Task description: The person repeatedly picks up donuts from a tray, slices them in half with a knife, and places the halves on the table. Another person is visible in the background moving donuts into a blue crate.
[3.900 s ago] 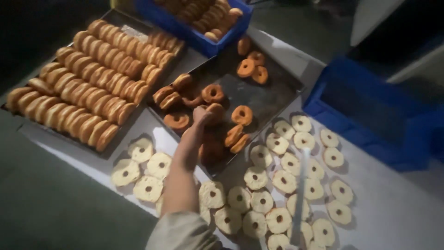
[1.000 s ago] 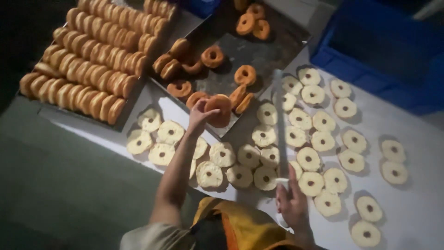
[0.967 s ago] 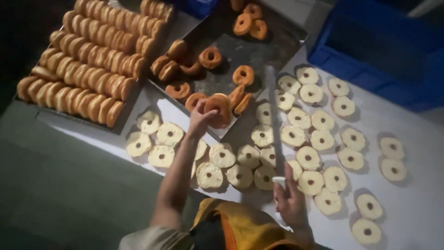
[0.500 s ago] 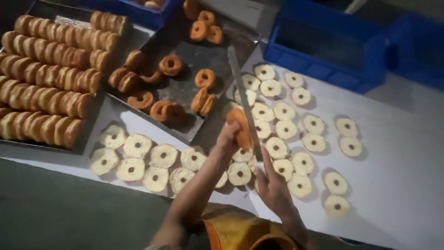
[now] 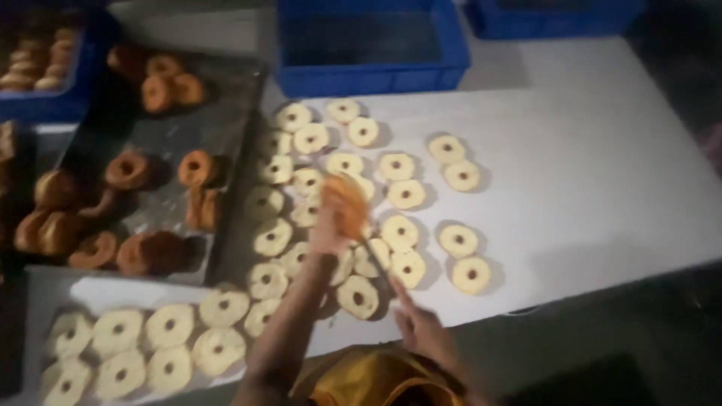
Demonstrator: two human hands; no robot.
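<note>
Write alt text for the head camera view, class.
A person's left hand holds a browned doughnut upright over a white table while the right hand grips a long knife. Pale sliced rings cover the table beside a metal tray.

Ring doughnut [image 5: 344, 204]: golden-brown crust, round, stood on edge above the pale cut halves on the white bench [image 5: 602, 180], gripped in the left hand [image 5: 331, 225].
Knife [image 5: 376, 259]: long thin blade (blurred), slanting up from the right hand [image 5: 421, 327] to the doughnut's lower edge.
</note>
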